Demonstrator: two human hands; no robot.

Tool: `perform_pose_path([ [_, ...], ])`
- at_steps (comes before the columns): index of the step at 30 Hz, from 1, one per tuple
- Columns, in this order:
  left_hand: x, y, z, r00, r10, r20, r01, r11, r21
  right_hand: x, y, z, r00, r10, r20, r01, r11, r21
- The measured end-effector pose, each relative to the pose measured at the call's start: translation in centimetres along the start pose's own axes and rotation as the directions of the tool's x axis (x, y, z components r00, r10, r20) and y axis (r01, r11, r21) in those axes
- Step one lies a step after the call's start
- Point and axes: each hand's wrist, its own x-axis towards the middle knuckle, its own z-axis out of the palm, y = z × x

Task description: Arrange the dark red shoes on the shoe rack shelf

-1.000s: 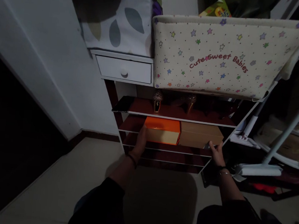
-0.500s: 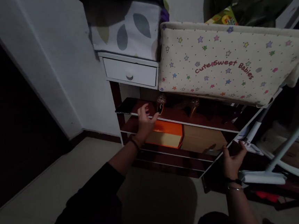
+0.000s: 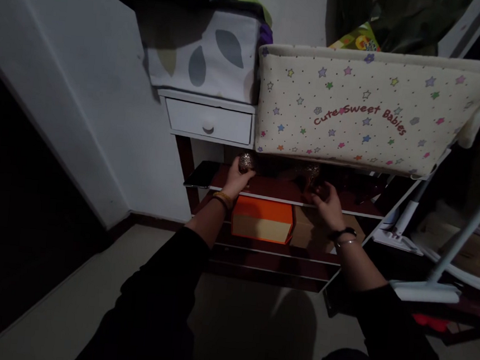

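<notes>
A dark red rack stands on the pale floor. Its top shelf carries two glittery shoes and a phone; the shelf below carries an orange box beside a brown box

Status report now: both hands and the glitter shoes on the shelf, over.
Left hand on left glitter shoe, grip unclear. Right hand at right glitter shoe, dim. Star-print bin overhangs shelf.

Legible: "Cute Sweet Babies" in red script, printed across front of cream fabric storage bin with coloured stars, set above dark red shelf. No other readable text, numbers, brands or signs found elsewhere in view.
</notes>
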Motion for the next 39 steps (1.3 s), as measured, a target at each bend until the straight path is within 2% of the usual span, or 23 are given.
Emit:
perform_pose_path([
  [2, -0.3, 0.3, -0.4, 0.995, -0.066, 0.074, 0.064, 0.998, 0.024, 1.7, 0.2, 1.8, 0.999, 0.039, -0.001, -0.039, 0.999, -0.037],
  [4, -0.6, 0.7, -0.5, 0.989, -0.111, 0.097, 0.108, 0.994, 0.035, 2.7, 0.2, 3.3, 0.999, 0.042, -0.018, -0.043, 0.997, -0.062],
  [6, -0.9, 1.0, -0.5, 0.987, -0.124, 0.103, 0.121, 0.992, 0.038, 3.0, -0.1, 4.4, 0.998, 0.030, -0.050, -0.034, 0.995, -0.093],
  [10, -1.1, 1.7, -0.7, 0.973, -0.130, 0.189, 0.115, 0.990, 0.086, 3.1, -1.6, 6.0, 0.998, -0.011, -0.064, 0.002, 0.991, -0.133],
  [16, -0.4, 1.5, 0.0, 0.966, -0.047, 0.255, 0.054, 0.998, -0.021, 3.6, -3.0, 8.4, 0.982, 0.046, 0.181, -0.058, 0.996, 0.063],
  [18, -0.3, 1.3, 0.5, 0.961, -0.034, 0.273, 0.048, 0.998, -0.044, 3.5, -3.0, 9.3, 0.982, 0.027, 0.184, -0.049, 0.992, 0.113],
  [23, -0.8, 1.2, 1.2, 0.978, -0.014, 0.210, 0.038, 0.993, -0.111, 3.0, -3.0, 11.1, 0.995, -0.057, 0.081, 0.040, 0.979, 0.199],
  [28, -1.0, 1.1, 1.4, 0.986, 0.061, 0.158, -0.040, 0.990, -0.134, 2.9, -2.8, 12.9, 0.991, -0.060, 0.121, 0.033, 0.976, 0.214],
  [34, -0.9, 0.8, 1.9, 0.983, -0.061, 0.172, 0.076, 0.994, -0.083, 2.7, -2.3, 14.5, 0.992, -0.047, 0.115, 0.028, 0.986, 0.163],
  [39, -1.0, 0.7, 1.8, 0.981, -0.027, 0.194, 0.045, 0.995, -0.089, 2.5, -2.5, 14.7, 0.993, -0.033, 0.117, 0.023, 0.996, 0.088],
])
